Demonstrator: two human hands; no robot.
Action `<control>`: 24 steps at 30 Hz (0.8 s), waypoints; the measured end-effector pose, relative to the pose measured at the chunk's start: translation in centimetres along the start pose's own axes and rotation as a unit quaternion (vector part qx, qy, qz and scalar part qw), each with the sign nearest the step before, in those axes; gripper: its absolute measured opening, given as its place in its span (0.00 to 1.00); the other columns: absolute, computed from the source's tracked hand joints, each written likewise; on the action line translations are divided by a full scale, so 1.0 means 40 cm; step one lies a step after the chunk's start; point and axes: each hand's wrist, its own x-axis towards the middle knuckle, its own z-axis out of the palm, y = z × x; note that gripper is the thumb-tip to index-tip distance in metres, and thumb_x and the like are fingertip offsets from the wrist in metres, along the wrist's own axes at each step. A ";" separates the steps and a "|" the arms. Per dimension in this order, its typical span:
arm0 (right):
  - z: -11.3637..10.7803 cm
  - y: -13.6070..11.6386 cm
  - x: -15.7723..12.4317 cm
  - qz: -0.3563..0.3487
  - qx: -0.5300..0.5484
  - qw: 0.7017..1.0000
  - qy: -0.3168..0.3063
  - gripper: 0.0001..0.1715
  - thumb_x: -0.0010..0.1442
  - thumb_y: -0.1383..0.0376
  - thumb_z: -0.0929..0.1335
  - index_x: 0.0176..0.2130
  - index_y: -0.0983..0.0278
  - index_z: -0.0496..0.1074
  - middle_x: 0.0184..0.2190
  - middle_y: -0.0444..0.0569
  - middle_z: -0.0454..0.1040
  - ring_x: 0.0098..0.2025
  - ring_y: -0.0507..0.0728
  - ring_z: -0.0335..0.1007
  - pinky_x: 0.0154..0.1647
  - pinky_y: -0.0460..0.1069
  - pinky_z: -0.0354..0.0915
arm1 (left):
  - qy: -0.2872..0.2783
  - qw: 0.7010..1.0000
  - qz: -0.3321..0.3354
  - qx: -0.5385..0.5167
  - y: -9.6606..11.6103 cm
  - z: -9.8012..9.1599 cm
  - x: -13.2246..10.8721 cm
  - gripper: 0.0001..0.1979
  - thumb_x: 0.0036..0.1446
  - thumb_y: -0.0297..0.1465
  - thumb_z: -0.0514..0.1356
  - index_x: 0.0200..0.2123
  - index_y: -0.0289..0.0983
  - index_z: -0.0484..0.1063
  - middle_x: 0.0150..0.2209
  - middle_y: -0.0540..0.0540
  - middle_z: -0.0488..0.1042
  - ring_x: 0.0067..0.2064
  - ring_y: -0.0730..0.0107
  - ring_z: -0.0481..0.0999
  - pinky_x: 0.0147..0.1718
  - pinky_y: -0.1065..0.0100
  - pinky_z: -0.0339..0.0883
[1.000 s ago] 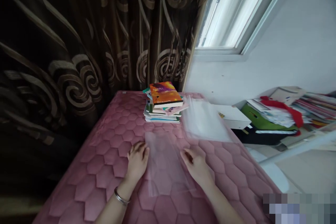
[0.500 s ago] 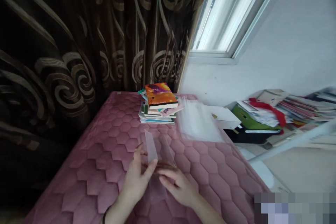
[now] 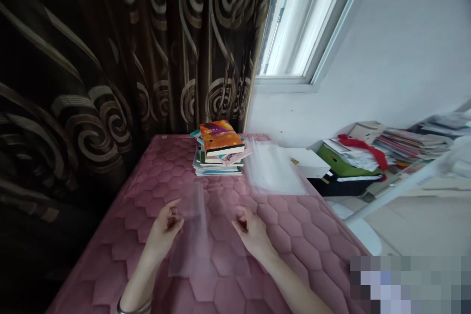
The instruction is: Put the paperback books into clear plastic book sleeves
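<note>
A clear plastic book cover (image 3: 193, 240) is spread out between my two hands, low over the pink quilted surface (image 3: 217, 299). One cloudier strip runs down its left half, and its right part is almost invisible against the pink. My left hand (image 3: 164, 230) pinches the left edge with thumb and fingers. On the opposite edge, my right hand (image 3: 253, 235) pinches the plastic, thumb toward the middle. Beyond the hands stands a stack of books (image 3: 219, 169), topped by an orange and purple book (image 3: 221, 137).
A pile of clear plastic covers (image 3: 275, 171) lies right of the books. Past it are a white box (image 3: 309, 162) and a shelf with papers, a green bag (image 3: 338, 162) and a red strap (image 3: 362, 149). A dark patterned curtain (image 3: 154, 59) hangs at the left and back.
My hands have moved apart from close together, left hand leftward and right hand rightward. The plastic cover has opened out flat between them. The view has shifted slightly.
</note>
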 end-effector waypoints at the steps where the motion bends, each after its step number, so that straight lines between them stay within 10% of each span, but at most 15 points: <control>1: -0.014 0.002 0.001 -0.003 0.020 1.000 -0.002 0.22 0.56 0.62 0.63 0.50 0.63 0.69 0.25 0.44 0.74 0.29 0.56 0.72 0.33 0.50 0.67 | 0.001 1.000 0.010 0.023 0.000 -0.013 0.001 0.27 0.46 0.38 0.60 0.51 0.37 0.64 0.33 0.51 0.69 0.28 0.75 0.70 0.28 0.71 0.67; 8: -0.152 0.073 0.012 -0.002 -0.050 0.998 0.037 0.20 0.56 0.60 0.61 0.44 0.59 0.76 0.28 0.48 0.77 0.31 0.59 0.73 0.34 0.51 0.68 | 0.048 0.940 -0.002 0.338 -0.030 -0.061 0.012 0.21 0.53 0.24 0.52 0.51 0.37 0.68 0.40 0.43 0.76 0.40 0.63 0.77 0.42 0.63 0.68; 18: -0.101 0.130 0.007 0.006 -0.054 0.998 0.010 0.21 0.58 0.61 0.60 0.43 0.62 0.77 0.38 0.52 0.78 0.38 0.59 0.75 0.42 0.53 0.68 | 0.102 0.805 0.012 0.585 -0.018 0.046 -0.042 0.23 0.58 0.23 0.50 0.58 0.33 0.64 0.60 0.28 0.60 0.54 0.45 0.70 0.47 0.47 0.67; 24: -0.103 0.132 0.000 0.007 -0.055 0.998 0.020 0.21 0.58 0.60 0.59 0.43 0.62 0.77 0.35 0.51 0.77 0.34 0.58 0.75 0.39 0.53 0.69 | -0.166 0.849 0.184 0.467 0.003 0.215 -0.122 0.26 0.62 0.34 0.52 0.63 0.41 0.57 0.67 0.41 0.51 0.67 0.53 0.52 0.63 0.47 0.49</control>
